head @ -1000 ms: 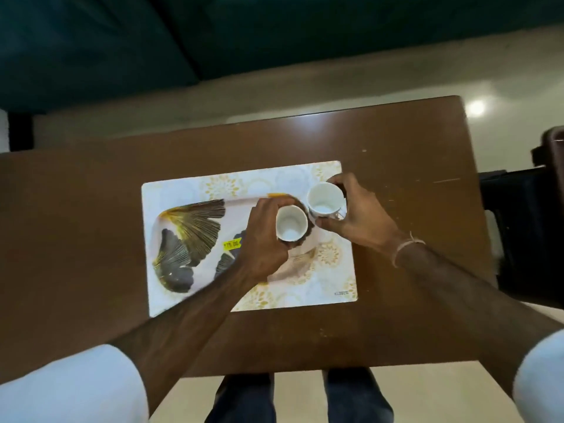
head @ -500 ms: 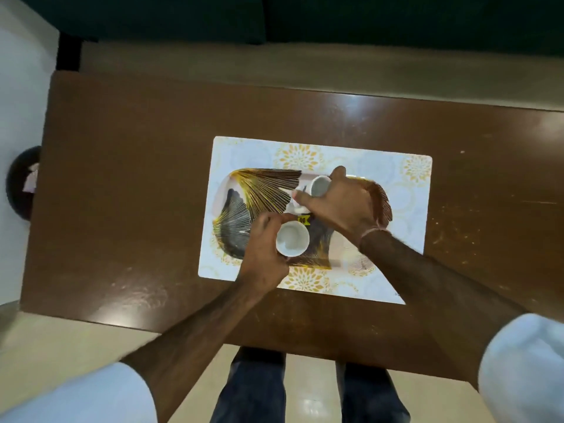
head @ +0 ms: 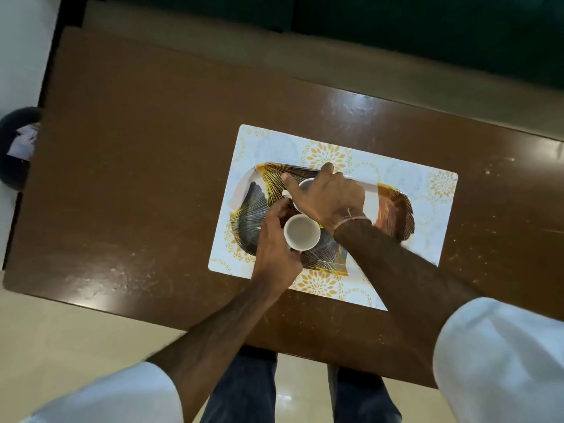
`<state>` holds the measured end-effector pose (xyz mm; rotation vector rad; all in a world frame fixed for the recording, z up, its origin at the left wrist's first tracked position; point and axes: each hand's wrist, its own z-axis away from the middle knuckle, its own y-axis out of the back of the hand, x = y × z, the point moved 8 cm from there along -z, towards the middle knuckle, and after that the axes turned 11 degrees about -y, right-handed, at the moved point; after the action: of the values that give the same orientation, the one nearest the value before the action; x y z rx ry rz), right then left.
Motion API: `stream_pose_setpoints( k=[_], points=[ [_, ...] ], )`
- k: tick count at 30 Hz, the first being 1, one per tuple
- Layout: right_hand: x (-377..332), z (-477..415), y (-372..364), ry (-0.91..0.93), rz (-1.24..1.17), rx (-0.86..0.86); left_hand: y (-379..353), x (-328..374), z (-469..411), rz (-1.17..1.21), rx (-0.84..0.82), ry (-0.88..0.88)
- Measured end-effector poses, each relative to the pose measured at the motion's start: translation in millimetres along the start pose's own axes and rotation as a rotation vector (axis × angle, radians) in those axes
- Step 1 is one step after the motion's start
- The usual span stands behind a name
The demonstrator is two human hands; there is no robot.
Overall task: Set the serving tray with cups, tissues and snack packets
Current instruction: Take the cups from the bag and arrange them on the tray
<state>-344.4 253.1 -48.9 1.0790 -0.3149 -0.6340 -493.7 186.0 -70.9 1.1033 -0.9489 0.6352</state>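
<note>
An oval serving tray [head: 395, 209] with a dark and gold fan pattern lies on a white floral placemat [head: 433, 209] on the brown table. My left hand [head: 273, 251] grips a small empty white cup [head: 301, 232] over the tray's near side. My right hand [head: 328, 196] reaches across and covers most of a second white cup [head: 305, 185] on the tray's far left part; its rim and handle peek out by my fingers. No tissues or snack packets are in view.
The brown table [head: 137, 178] stretches wide to the left of the mat. A dark round object [head: 15, 148] sits on the floor past the table's left edge. A dark green sofa [head: 427, 32] runs along the far side.
The camera view has swung, so the mat now sits right of centre. My right hand has carried its cup further left over the tray. My left hand still holds its cup.
</note>
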Motion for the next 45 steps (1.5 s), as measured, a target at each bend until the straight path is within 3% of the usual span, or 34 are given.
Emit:
stream_pose_setpoints(
  k=[11,19,23,28,34,45],
  points=[
    [-2,-5,-8,-0.049,0.021,-0.087,0,-3,2,-0.002,0.032,-0.048],
    [9,-7,-10,-0.024,-0.079,-0.140,14,8,8,-0.097,-0.086,-0.200],
    [22,-7,-6,0.014,-0.057,-0.146,38,10,5,-0.067,-0.015,-0.135],
    [56,-4,11,0.094,-0.253,-0.081,38,45,-21,-0.222,0.024,-0.227],
    [127,0,32,0.140,-0.275,0.002,-39,107,-53,-0.515,-0.197,-0.420],
    [344,4,65,-0.119,-0.279,0.100,-236,201,-55,-0.587,-0.519,-0.546]
  ],
)
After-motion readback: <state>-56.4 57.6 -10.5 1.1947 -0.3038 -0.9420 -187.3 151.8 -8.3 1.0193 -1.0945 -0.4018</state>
